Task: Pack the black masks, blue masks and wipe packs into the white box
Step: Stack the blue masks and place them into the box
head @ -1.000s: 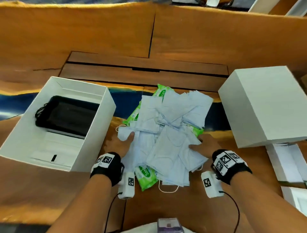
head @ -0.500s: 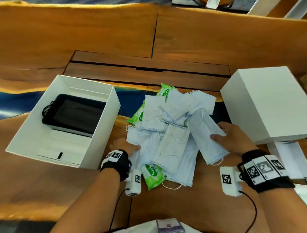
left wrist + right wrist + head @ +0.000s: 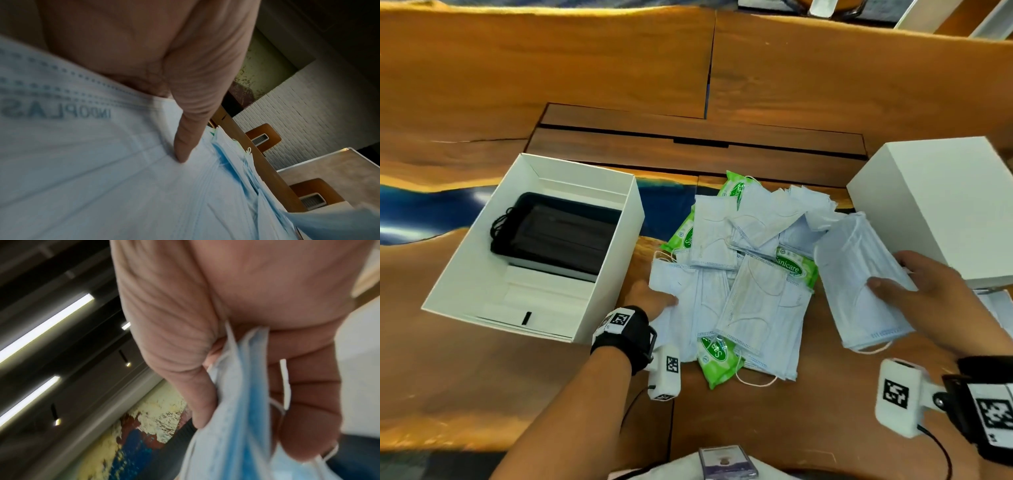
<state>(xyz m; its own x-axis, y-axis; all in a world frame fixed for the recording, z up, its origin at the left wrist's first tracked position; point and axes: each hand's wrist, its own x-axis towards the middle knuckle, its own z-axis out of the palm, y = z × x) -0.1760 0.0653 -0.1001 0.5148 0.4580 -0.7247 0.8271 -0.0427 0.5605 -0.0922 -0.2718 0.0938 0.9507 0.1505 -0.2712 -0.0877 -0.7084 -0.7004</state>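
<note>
The open white box stands at the left, with black masks stacked in its far half. A loose pile of blue masks lies mid-table over green wipe packs. My right hand grips a stack of blue masks lifted off the pile's right side, thumb on top and fingers beneath the blue masks. At the pile's left edge, my left hand holds masks. Its thumb presses on a blue mask that hides the fingers.
A closed white box stands at the right, close behind my right hand, with white flat pieces beside it. A dark recessed wooden panel runs behind the pile. A small device sits at the near edge.
My right hand has taken a stack of blue masks from the pile's right side and lifted it to the right. The left hand stays at the pile's left edge.
</note>
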